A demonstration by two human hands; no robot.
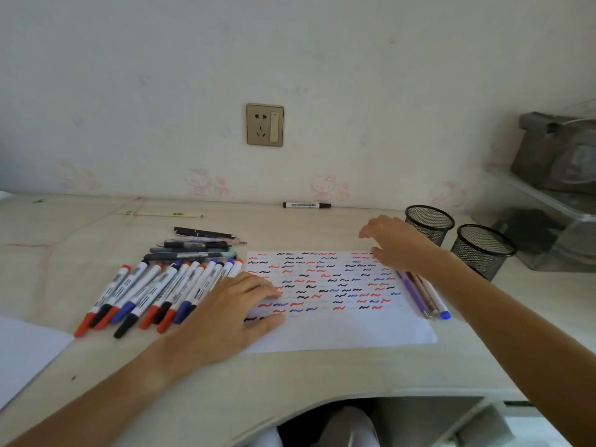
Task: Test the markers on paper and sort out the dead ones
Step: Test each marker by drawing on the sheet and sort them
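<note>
A white sheet of paper (348, 330) covered with red, blue and black squiggles lies in the middle of the desk. My left hand (232, 314) rests flat on its left edge with fingers straight. My right hand (395, 243) hovers over the sheet's far right corner, fingers spread and holding nothing. Several whiteboard markers (154, 295) with red, blue and black caps lie in a row left of the paper. Several darker pens (196, 246) lie behind them. A few thin pens (425, 298) rest on the sheet's right edge. One black marker (306, 205) lies alone by the wall.
Two black mesh pen cups (430, 222) (482, 250) stand at the right of the desk. A clear plastic organiser (545, 217) sits behind them. Another white sheet (25, 353) lies at the left edge. A ruler-like strip (158, 214) rests near the wall.
</note>
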